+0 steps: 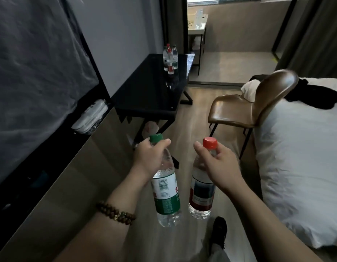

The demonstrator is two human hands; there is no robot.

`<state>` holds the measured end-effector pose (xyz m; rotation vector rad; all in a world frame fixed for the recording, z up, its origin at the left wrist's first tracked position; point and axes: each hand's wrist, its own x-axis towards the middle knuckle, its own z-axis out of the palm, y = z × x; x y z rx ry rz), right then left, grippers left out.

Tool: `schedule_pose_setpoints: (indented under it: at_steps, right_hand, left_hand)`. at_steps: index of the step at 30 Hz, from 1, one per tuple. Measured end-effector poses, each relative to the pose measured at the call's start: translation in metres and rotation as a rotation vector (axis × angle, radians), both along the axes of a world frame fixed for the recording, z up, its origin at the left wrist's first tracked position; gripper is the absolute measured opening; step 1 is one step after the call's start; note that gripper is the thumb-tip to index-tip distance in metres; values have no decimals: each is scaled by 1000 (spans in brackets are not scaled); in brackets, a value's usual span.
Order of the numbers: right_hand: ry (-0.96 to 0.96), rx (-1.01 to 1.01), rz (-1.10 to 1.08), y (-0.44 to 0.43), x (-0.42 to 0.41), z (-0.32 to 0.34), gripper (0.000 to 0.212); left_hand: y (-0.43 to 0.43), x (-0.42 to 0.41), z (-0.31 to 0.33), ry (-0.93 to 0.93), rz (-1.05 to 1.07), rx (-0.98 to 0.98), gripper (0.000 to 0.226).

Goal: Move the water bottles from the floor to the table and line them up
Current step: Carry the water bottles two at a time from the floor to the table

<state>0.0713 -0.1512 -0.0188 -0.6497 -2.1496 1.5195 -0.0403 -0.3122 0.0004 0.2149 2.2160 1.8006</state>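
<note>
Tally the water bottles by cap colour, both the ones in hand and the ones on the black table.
Red caps: 3, one in the right hand and two on the table.
Green caps: 2, one in the left hand and one on the table.
Total: 5 bottles.

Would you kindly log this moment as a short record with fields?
left hand: grips green-capped bottle by the neck
right hand: grips red-capped bottle by the neck
both bottles: carried upright, off the floor
black table: ahead, left side
bottles on table: cluster at far end, count unclear
brown chair: right of table, beside bed
</note>
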Motion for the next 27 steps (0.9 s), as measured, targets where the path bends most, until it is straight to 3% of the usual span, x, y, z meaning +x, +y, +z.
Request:
schedule_pose_setpoints:
  at_steps: [8, 16, 21, 27]
  right_hand:
    - [103, 29, 157, 135, -123, 7, 50]
    - [98, -163, 173, 260, -222, 8, 48]
    - [76, -128, 172, 310, -271, 1, 44]
    - [54, -90, 185, 366, -347, 0, 37]
  left_hand:
    - [127, -100, 10, 103, 153, -51, 28]
    - [247, -181, 23, 103, 277, -5, 47]
    - [295, -233, 16, 124, 248, -32, 56]
    - [347, -315, 3, 78, 217, -12, 50]
